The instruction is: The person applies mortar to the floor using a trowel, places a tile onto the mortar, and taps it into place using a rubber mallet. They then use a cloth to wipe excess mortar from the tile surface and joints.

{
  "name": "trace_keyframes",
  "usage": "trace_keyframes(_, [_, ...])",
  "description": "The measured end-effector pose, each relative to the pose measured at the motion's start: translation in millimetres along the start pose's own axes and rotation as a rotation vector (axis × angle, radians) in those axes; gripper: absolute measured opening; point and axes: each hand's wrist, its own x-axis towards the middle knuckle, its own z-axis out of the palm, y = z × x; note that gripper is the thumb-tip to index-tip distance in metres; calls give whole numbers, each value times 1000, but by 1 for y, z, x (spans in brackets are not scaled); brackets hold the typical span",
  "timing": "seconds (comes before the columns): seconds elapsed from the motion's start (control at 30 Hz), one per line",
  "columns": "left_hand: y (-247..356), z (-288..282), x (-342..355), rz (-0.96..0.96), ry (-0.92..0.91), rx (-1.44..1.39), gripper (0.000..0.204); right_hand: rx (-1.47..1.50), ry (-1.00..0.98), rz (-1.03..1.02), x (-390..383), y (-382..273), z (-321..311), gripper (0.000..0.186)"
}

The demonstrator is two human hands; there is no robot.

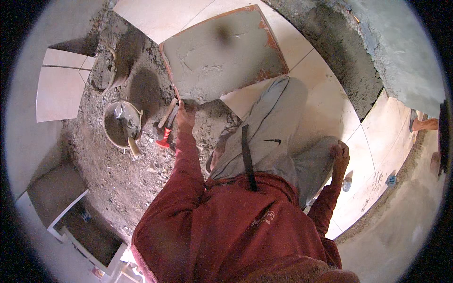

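My left hand (186,115) is closed on the near left corner of a square red-backed tile (278,56), whose upturned face is spread with smooth grey mortar. Beside that hand, a wooden handle (167,113) and a tool with a red handle (163,140) rest on the rubble. A bucket (113,120) with grey mix and a trowel (134,147) in it sits to the left. My right hand (339,153) rests on my bent knee, its fingers curled round it.
Beige tiles (351,122) border a grey mortar strip (339,47). Another mortar-caked container (108,70) stands at upper left, near loose pale tiles (59,92). Rough rubble (99,184) covers the floor. Someone's bare limb (422,124) shows at far right. A doorway-like framed opening (85,236) is at lower left.
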Motion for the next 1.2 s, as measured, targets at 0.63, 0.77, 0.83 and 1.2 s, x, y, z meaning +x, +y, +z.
trace_keyframes(0.63, [356, 100, -27, 454, 317, 58, 31, 154, -207, -249, 23, -209, 28, 34])
trace_keyframes(0.77, [405, 172, -35, 607, 282, 131, 29, -32, -319, -412, 19, -324, 70, 26])
trace_keyframes(0.83, [412, 200, -38, 702, 377, 242, 29, 8, -398, -649, 2, -396, 98, 33])
trace_keyframes(1.2, [445, 336, -91, 765, 211, 110, 33, -810, -299, -1373, 19, -515, 133, 32])
